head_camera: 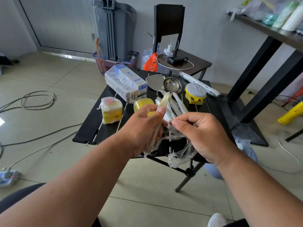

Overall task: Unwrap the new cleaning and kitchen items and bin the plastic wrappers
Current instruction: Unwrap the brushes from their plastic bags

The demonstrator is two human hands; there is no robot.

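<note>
My left hand (144,128) grips a slim pale utensil (161,105) still partly covered in cling film, holding it over the black folding table (91,128). My right hand (201,133) pinches a strand of the clear plastic wrapper (178,154), which hangs loose and crumpled below both hands. Behind the hands lie a steel spatula (155,82) and a steel ladle (172,86) with film round their handles. Wrapped yellow sponges (111,110), a wrapped white box (124,82), a silver-topped yellow scrubber (195,93) and a long wrapped roll (200,84) also lie on the table.
A grey bin (114,28) stands in a purple basket (106,64) by the back wall. A dark chair (180,61) carries chargers and cables, with an orange bag (150,63) beside it. Cables (37,100) and a power strip (8,177) lie on the left floor. A tall table (270,41) stands right.
</note>
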